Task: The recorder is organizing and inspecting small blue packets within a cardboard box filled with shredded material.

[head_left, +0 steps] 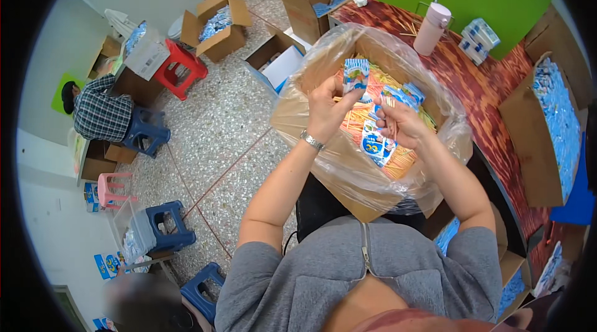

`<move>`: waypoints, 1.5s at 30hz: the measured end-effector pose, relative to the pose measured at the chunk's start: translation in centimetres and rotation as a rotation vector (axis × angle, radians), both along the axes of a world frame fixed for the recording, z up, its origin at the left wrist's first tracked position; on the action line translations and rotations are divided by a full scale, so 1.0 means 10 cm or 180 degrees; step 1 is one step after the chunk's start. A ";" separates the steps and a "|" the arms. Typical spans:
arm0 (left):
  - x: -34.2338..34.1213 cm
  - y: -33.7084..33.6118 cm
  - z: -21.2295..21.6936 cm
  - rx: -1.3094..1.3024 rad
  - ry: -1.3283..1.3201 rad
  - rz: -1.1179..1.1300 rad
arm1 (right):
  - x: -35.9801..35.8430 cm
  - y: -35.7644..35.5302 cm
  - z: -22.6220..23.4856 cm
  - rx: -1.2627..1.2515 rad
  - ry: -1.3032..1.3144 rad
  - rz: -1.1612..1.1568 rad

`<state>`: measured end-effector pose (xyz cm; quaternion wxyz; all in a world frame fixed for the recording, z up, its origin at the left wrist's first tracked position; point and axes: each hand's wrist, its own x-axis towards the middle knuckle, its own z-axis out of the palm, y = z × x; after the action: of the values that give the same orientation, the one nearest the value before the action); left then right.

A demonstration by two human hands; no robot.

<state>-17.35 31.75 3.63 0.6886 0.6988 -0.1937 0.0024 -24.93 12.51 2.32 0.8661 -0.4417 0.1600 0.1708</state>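
Over a plastic-lined cardboard box (298, 111) in front of me, my left hand (326, 111) pinches a small blue-and-white packet (356, 74) upright between thumb and fingers. Just to its right, my right hand (404, 123) is closed, its fingers curled around what look like a few thin pale sticks (390, 103); the fingers partly hide them. Inside the box lies a heap of thin pink, orange and yellow sticks (404, 161). Several printed packets rest on this heap, among them a blue-and-white packet (377, 144) below my right hand.
On the red-brown patterned table (491, 98) stand a pink flask (433, 28) and wrapped small packs (479, 41). A carton of blue packets (556, 120) is at the right. Open boxes (217, 24), a red stool (180, 70) and blue stools (168, 226) stand leftward. Another person (102, 108) sits far left.
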 end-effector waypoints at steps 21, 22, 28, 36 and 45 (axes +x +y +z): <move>-0.33 0.13 -0.01 0.1165 -0.2058 0.0377 | 0.21 0.00 1.61 -0.4832 -0.2379 0.3322; -0.33 0.14 -0.03 0.1160 -0.2055 0.0392 | 0.22 0.03 1.63 -0.4913 -0.2367 0.3481; -0.35 0.12 -0.01 0.1377 -0.2029 0.0226 | 0.37 0.01 1.51 -0.5153 -0.2651 0.4071; -0.34 0.05 0.03 0.1385 -0.2188 0.0029 | 0.63 0.26 1.76 -0.5213 -0.0878 0.4939; -0.30 -0.03 -0.08 0.0681 -0.1097 -0.0125 | 0.55 -0.01 1.76 -0.5667 -0.2583 0.3680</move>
<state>-20.32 31.42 2.81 0.5671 0.7533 -0.3213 0.0879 -19.40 12.36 19.93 0.0237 -0.9306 -0.2956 0.2147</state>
